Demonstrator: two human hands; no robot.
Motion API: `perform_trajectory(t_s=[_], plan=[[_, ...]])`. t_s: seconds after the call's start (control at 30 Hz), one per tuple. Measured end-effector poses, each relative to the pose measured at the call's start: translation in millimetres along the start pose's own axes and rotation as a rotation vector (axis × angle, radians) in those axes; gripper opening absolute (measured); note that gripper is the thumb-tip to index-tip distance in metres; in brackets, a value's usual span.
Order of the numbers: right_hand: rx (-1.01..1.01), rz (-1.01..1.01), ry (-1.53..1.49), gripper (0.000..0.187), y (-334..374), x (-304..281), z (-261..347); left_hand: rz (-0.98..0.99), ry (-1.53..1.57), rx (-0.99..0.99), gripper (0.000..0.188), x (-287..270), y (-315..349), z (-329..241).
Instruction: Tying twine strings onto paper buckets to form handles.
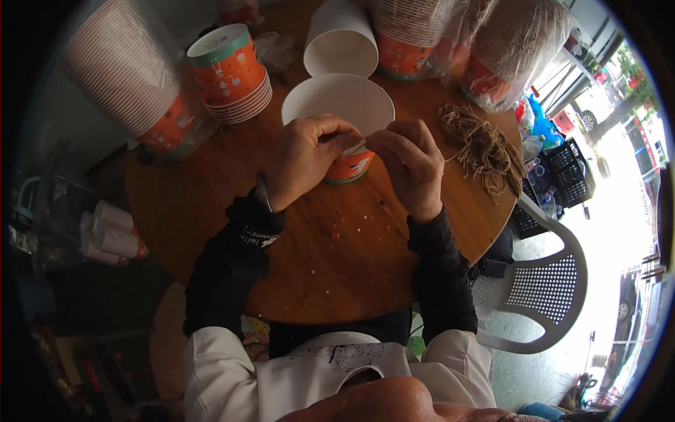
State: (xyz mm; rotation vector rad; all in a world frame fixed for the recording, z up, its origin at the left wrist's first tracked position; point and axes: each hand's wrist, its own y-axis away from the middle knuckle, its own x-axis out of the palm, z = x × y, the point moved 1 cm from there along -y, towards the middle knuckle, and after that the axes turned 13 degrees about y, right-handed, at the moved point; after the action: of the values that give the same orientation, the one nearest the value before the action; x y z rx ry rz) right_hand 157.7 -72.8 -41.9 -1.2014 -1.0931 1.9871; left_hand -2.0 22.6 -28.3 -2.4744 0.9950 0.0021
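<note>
An orange paper bucket [338, 98] with a white inside and a green base band stands tilted on the table, its mouth toward the far side. My left hand [302, 155] and my right hand [410, 165] meet at its near rim, both closed in a pinch. Between the fingertips shows a thin pale strand [361, 143], partly hidden by the fingers; how it meets the bucket cannot be made out. To the right of my right hand lies a loose bundle of brown strings [479, 146].
Behind the bucket lies another white-mouthed paper bucket [341, 42]. Plastic-wrapped bucket stacks [126, 70] rise at the far left and far right, with a short upside-down stack [228, 74] between. Small pale specks dot the round wooden table [337, 260]. A grey plastic chair [541, 288] stands at right.
</note>
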Motion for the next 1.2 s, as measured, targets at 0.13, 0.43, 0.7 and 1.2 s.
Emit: perform_trajectory(t_s=[0.13, 0.43, 0.7, 1.2], plan=[[0.081, 0.038, -0.119, 0.019, 1, 0, -5, 0.128, -0.020, -0.041, 0.019, -1, 1, -2], [0.261, 0.018, -0.392, 0.017, 0, -3, -15, 0.031, 0.223, -0.171, 0.021, -8, 2, -6], [0.066, 0.136, 0.039, 0.020, 2, 8, -3, -0.011, 0.329, -0.166, 0.022, -4, 2, -8], [0.567, -0.061, -0.601, 0.005, 11, 13, -7, -0.034, -0.107, 0.140, 0.011, 2, 4, -7]])
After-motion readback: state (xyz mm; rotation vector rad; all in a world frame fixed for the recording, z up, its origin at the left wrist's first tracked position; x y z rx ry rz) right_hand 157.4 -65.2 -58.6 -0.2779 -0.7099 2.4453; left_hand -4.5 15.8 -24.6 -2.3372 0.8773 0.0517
